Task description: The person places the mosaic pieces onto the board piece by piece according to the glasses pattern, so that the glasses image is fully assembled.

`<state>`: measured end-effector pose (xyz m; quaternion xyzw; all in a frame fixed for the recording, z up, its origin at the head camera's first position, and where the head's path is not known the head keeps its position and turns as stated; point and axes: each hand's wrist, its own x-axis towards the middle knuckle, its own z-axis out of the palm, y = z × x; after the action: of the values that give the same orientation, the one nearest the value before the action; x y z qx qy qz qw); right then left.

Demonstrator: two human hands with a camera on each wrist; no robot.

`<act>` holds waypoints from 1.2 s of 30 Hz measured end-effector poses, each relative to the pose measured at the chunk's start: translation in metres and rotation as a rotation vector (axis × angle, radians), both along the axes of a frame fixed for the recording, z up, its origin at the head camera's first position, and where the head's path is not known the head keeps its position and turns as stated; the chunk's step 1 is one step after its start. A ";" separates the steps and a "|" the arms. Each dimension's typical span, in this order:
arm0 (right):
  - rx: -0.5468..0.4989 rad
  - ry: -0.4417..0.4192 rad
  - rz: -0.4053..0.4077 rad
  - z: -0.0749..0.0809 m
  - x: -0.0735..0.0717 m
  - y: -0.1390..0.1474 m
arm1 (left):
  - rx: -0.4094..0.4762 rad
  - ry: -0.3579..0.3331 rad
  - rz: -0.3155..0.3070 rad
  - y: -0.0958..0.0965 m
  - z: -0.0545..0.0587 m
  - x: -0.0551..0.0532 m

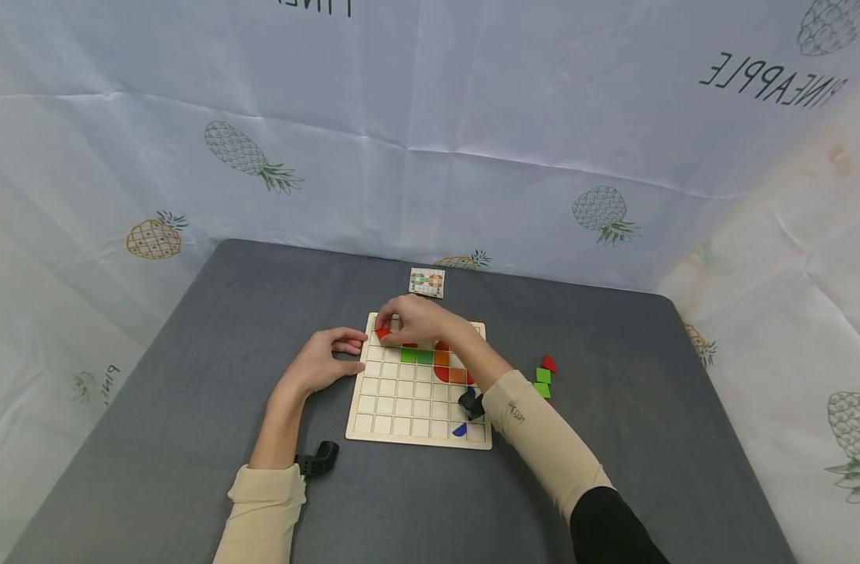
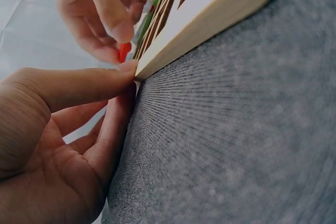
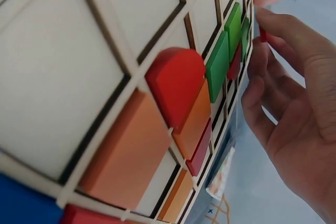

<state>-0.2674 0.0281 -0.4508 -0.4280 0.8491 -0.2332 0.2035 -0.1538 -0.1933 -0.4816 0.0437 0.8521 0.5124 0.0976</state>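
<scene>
A pale wooden grid board [image 1: 388,406] lies flat on the grey table. My right hand [image 1: 419,317] reaches over its far left part, pinching a small red piece [image 1: 383,333] between thumb and fingertips; the fingers cover most of its shape. At the board's left edge, the thumb and fingertips of my left hand [image 1: 322,360] touch the rim, as the left wrist view also shows. Green squares [image 1: 416,356], orange squares [image 1: 441,358] and a round-edged red piece [image 3: 178,80] sit in the grid cells. Blue pieces [image 1: 460,430] are near the board's right side, partly behind my right wrist.
Right of the board lie loose green squares [image 1: 542,381] and a red piece [image 1: 548,363]. A small card with a coloured grid pattern [image 1: 426,283] is beyond the board's far edge. Behind the table [image 1: 275,290] hangs a pale curtain [image 1: 402,117] printed with pineapples.
</scene>
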 end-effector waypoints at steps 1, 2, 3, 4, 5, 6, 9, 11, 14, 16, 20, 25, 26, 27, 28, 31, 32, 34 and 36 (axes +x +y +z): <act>0.011 0.002 -0.002 0.000 0.000 -0.001 | -0.001 0.001 0.000 0.000 0.000 0.000; 0.022 0.005 -0.004 0.000 0.000 -0.002 | -0.001 0.002 0.000 0.000 0.000 0.000; 0.032 0.009 -0.002 0.000 0.001 -0.003 | -0.001 0.002 0.001 0.000 0.000 0.000; 0.040 0.013 0.004 -0.001 0.001 -0.003 | -0.002 0.002 0.001 0.000 0.000 0.000; 0.047 0.017 0.009 -0.001 0.001 -0.004 | -0.001 0.002 0.002 0.000 0.000 0.000; 0.052 0.016 0.014 0.000 0.001 -0.005 | -0.001 0.001 0.002 0.000 0.000 0.000; 0.052 0.014 0.032 0.000 0.002 -0.005 | -0.001 0.001 0.000 0.000 0.000 0.000; 0.041 0.012 0.025 0.000 0.002 -0.004 | -0.003 0.001 -0.001 0.000 0.000 0.000; 0.027 0.024 -0.003 0.000 0.002 -0.004 | -0.004 -0.005 0.004 0.001 0.000 0.000; 0.024 0.034 -0.025 0.000 0.002 -0.004 | -0.005 -0.011 0.008 0.001 0.000 0.000; 0.014 0.044 -0.025 -0.001 0.000 -0.004 | -0.002 -0.012 0.009 0.001 0.001 0.000; -0.001 0.044 -0.010 -0.001 -0.001 -0.004 | 0.002 -0.011 0.003 0.001 0.001 -0.001; -0.002 0.043 -0.011 -0.001 -0.001 -0.004 | 0.003 -0.012 0.003 0.001 0.001 -0.001; -0.002 0.040 -0.012 0.000 0.000 -0.004 | 0.003 -0.014 0.003 0.001 0.001 -0.001; -0.001 0.037 -0.012 0.000 0.000 -0.005 | 0.003 -0.014 0.004 0.001 0.001 -0.001; 0.005 0.024 -0.008 0.002 0.001 -0.005 | 0.003 -0.016 0.006 0.001 0.001 -0.001; 0.007 0.020 -0.005 0.003 0.001 -0.005 | 0.003 -0.015 0.006 0.001 0.000 -0.001; 0.009 0.022 0.002 0.004 0.002 -0.005 | 0.003 -0.012 0.006 0.001 0.000 -0.001; 0.003 0.029 0.002 0.004 0.002 -0.005 | 0.003 -0.010 0.005 0.000 0.000 -0.001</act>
<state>-0.2650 0.0233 -0.4470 -0.4318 0.8519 -0.2258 0.1921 -0.1547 -0.1930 -0.4821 0.0393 0.8508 0.5143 0.1003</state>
